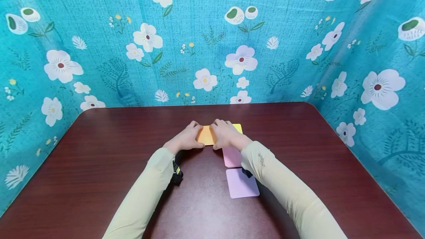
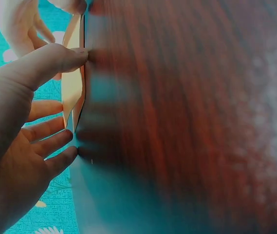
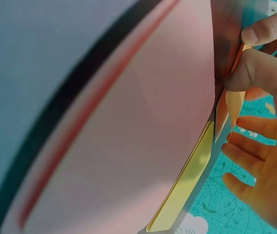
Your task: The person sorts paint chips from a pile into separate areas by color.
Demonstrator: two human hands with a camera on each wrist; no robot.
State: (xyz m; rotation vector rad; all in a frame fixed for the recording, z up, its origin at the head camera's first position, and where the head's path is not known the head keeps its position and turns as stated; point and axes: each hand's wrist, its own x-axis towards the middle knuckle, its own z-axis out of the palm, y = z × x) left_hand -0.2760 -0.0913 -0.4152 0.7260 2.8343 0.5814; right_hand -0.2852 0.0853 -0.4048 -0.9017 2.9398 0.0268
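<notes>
An orange square card (image 1: 207,135) lies between both hands at the far middle of the table. My left hand (image 1: 188,137) grips its left side, thumb at the near edge and fingers toward the far edge. On its right side my right hand (image 1: 225,134) holds it the same way. In the left wrist view the orange card (image 2: 72,90) looks slightly bent, close to the tabletop. A yellow card (image 1: 238,127) shows partly behind the right hand. Nearer lies a pink card (image 1: 231,158), partly covered by the right arm, then a purple card (image 1: 243,185).
The dark red-brown wooden table (image 1: 99,165) has rounded far corners. A blue flowered cloth (image 1: 206,40) hangs around its back and sides. Dark wrist devices, one of them a black device (image 1: 177,176) on the left wrist, sit under the sleeves.
</notes>
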